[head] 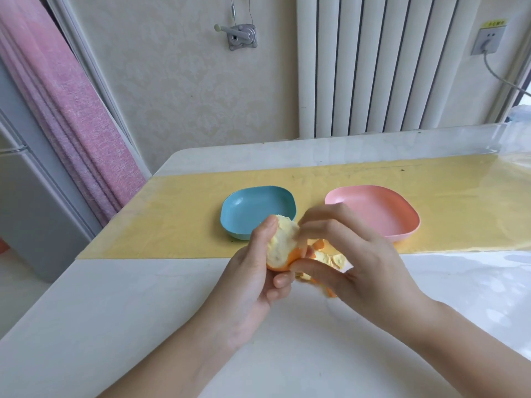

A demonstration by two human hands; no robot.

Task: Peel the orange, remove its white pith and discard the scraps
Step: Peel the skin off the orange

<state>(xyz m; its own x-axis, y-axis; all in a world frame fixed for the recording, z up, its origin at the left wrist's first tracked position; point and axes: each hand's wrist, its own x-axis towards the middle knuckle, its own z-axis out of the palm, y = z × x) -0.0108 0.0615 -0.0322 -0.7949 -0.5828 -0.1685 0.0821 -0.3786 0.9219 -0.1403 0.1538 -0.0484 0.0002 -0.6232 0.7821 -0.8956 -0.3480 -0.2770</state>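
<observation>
A: Left hand (255,277) grips the orange (280,248) above the desk (143,311); the right hand (356,254) pinches at its top.
B: Progress?
A: Roughly halfway, I'd judge. Rind remains underneath, pith covers the rest, and peel scraps (334,259) lie on the desk, undiscarded.

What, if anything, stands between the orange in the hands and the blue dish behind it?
Nothing visible does. The left hand holds the orange just in front of the empty blue dish; the right hand picks at it, and loose peel lies off to the right.
</observation>
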